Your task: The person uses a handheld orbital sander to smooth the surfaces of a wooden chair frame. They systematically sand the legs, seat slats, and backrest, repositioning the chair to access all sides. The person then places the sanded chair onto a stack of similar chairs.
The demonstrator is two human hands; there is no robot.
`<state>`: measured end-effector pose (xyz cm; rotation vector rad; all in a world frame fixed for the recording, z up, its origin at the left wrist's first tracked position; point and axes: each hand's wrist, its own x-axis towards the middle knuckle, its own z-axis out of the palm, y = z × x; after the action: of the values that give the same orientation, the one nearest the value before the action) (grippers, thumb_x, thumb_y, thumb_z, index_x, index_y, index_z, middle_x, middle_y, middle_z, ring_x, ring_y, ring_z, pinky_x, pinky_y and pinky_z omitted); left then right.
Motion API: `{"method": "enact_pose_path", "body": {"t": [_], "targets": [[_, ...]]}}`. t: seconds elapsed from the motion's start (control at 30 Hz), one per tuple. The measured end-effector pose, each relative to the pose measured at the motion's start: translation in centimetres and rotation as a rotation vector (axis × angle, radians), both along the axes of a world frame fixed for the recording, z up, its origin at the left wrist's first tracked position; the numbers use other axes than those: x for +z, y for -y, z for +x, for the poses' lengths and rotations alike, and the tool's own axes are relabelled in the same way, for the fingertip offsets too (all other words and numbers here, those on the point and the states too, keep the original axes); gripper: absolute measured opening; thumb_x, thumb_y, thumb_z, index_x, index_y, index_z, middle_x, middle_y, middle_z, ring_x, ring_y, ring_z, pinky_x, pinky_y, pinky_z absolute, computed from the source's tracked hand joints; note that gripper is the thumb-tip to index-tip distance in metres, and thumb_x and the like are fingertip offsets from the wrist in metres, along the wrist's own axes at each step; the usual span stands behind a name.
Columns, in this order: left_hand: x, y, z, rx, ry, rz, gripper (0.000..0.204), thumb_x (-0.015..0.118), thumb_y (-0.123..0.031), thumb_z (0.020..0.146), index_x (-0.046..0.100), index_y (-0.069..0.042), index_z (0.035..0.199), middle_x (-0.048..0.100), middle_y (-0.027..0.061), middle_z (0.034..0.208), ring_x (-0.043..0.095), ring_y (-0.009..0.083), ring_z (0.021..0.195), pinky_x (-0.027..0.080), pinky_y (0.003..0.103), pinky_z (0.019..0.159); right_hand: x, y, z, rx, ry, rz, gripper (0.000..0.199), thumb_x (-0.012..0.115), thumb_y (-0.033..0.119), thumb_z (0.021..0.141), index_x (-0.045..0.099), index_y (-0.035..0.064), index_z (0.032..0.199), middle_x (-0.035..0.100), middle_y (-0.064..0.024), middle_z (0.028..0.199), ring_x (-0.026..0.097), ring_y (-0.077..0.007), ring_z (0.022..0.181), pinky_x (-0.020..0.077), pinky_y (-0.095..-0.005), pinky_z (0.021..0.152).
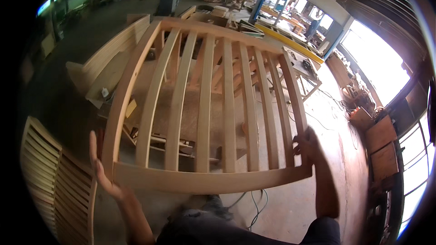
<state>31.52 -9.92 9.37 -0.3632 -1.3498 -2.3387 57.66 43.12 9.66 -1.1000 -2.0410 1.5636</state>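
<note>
A large slatted wooden frame (211, 181) of pale, bare wood is before me, with several upright slats between its near and far rails. My left hand (109, 179) is at its near left corner, fingers stretched out along the outer side rather than wrapped round it. At the near right corner, my right hand (306, 147) has its fingers curled round the side rail. The right thumb and palm are partly in shadow.
Slatted wooden panels (56, 177) stand at the lower left. A long wooden piece (109, 47) lies beyond the frame's left side. A cable (256, 211) runs over the floor near my feet. Wooden boards (379, 138) lean at the right, and a metal-legged table (309, 75) stands farther back.
</note>
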Motion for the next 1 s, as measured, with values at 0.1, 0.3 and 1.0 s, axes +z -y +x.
{"method": "enact_pose_path", "body": {"t": [0.1, 0.3, 1.0], "targets": [[-6.1, 7.5, -4.3, 0.023, 0.375, -0.069, 0.061, 0.062, -0.046, 0.102, 0.061, 0.004, 0.139, 0.066, 0.0225, 0.132, 0.065, 0.0282, 0.120, 0.056, 0.039, 0.095, -5.0, 8.2, -0.5, -0.093, -0.117, -0.085, 0.048, 0.071, 0.005, 0.092, 0.042, 0.0072, 0.130, 0.063, -0.0128, 0.085, 0.064, -0.0251, 0.050, 0.0531, -0.0391, 0.040], [-13.5, 15.6, -8.6, -0.167, 0.486, -0.563, 0.056, 0.079, -0.053, 0.094, 0.066, -0.002, 0.112, 0.068, 0.0057, 0.085, 0.067, 0.0159, 0.073, 0.054, 0.032, 0.067, -17.7, 20.4, 0.4, -0.179, -0.274, -0.199, 0.047, 0.071, 0.002, 0.093, 0.041, 0.0079, 0.128, 0.061, -0.0088, 0.086, 0.064, -0.0185, 0.056, 0.0548, -0.0314, 0.049], [-28.0, 8.4, -14.6, -0.063, 0.750, -0.633, 0.026, 0.078, -0.019, 0.077, 0.054, -0.010, 0.078, 0.051, -0.0038, 0.065, 0.050, 0.0070, 0.052, 0.038, 0.028, 0.046, -18.5, 11.7, -13.2, -0.302, -0.098, -0.161, 0.008, 0.066, 0.002, 0.083, 0.061, 0.0044, 0.077, 0.061, -0.0042, 0.066, 0.061, -0.0153, 0.053, 0.0473, -0.0310, 0.048]]}}
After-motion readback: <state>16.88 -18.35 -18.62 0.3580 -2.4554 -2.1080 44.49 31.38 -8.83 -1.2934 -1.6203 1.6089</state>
